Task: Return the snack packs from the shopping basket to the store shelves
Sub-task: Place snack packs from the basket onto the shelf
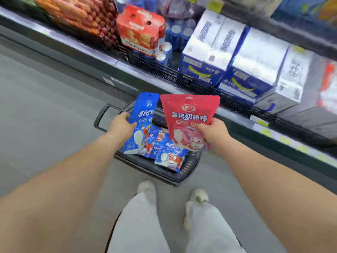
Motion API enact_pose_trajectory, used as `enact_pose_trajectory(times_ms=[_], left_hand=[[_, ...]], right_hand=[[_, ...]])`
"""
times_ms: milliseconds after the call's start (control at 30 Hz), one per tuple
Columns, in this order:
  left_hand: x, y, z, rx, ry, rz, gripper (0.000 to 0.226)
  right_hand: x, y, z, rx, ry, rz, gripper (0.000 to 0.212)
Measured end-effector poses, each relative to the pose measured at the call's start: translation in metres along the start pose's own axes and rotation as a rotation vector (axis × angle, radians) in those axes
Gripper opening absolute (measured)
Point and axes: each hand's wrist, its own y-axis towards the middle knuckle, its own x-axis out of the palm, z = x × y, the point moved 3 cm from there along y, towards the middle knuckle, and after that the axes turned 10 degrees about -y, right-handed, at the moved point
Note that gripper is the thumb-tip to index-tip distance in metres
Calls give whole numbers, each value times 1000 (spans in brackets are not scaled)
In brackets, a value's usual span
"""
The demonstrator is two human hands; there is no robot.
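On the grey store floor (45, 115), at the left of the view, a low shelf (145, 70) runs diagonally up the aisle, and its far-left stretch is packed with red and orange sausages (76, 13), blurred. Further along the shelf stands a red beer case (140, 31), with blue cans (176, 31) just beside and behind it.

Below, the left hand (121, 126) reaches forward, its fingers curled round the left edge of a blue snack pack (144, 114), thumb across the front. The pack is held upright and slightly tilted, above the left side of the shopping basket (164, 173). The black basket sits on the floor just in front of the person's pale shoes (145, 187), with its handle (104, 115) lying down towards the left. Inside it lie more blue snack packs (171, 157), overlapping one another; how many cannot be told.

To the right, a red snack pack (189, 117) is held upright above the basket, its top corner almost meeting the blue pack's. The right hand (215, 130) pinches it at the right edge, thumb on the front, fingers behind.

On the shelf to the right stand blue and white cartons (209, 52), set side by side in a row and blurred. The person's light trousers (200, 230) fill the bottom of the view between the two forearms.
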Motion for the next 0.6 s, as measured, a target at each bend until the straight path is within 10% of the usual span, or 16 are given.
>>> enact_pose_trajectory(times_ms=[600], left_hand=[[182, -232, 257, 433, -105, -462, 15]], right_hand=[[-330, -208, 118, 36, 631, 623, 11]])
